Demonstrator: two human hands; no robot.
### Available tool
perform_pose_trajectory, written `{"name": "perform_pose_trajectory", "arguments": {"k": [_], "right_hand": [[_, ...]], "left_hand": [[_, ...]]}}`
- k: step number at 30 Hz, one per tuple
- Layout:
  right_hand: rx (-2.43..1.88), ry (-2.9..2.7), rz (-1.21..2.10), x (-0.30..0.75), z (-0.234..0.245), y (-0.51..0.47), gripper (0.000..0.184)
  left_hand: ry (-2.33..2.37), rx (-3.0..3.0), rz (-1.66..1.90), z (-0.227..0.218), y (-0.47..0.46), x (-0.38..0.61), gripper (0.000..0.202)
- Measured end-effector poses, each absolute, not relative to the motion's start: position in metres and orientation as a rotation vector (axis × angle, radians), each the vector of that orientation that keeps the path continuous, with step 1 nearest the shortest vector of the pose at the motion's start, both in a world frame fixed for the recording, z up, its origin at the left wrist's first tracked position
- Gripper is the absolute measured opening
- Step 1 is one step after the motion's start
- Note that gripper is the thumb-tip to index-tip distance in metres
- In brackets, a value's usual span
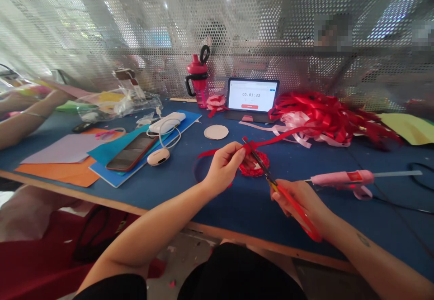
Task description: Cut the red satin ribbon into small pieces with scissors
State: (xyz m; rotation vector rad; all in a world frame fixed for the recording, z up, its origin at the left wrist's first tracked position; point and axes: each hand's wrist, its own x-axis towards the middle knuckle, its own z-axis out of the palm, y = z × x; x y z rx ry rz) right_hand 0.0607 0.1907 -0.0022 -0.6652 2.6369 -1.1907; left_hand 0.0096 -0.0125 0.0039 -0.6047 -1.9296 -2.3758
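We see red ribbon work that looks partly done. A ruffled red piece (249,172), round with a paler middle, lies on the counter (210,209) just beyond our two hands, and its gathered edge seems built up along much of the part we can see. Our hands hide some of it, so we cannot tell whether the ring is complete.

Our left hand (224,166) has its thumb and fingers drawn together in a pinch on the red ribbon (281,138), right above that piece. Our right hand (298,196) is wrapped around the handles of the scissors (291,202), whose blades reach up to the ribbon beside the left fingertips. Whether the blades are parted or have closed through it, we cannot tell.

The cutting, we judge, is not finished: the ribbon runs off to the right toward a large heap of ribbons (322,114), and a red loop (205,153) sticks out on the other side of our left hand. Plenty of material, red and pale pink, lies uncut in that heap as far as we can see.

A pale disc (216,132) lies flat and bare, with no ribbon on it. The pink glue gun (342,178) rests on the counter to the right, untouched. Behind, a small pink and red rosette (216,102) sits beside the tablet (252,94) and looks more complete.
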Motion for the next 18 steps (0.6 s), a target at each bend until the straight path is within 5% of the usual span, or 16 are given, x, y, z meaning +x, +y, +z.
{"name": "perform_pose_trajectory", "arguments": {"k": [18], "right_hand": [[-0.715,2.745,-1.086,0.0602,-0.0035,0.1904,0.049]], "left_hand": [[-1.903,-0.613,-2.397,0.0012,-0.0109,0.0074,0.024]]}}
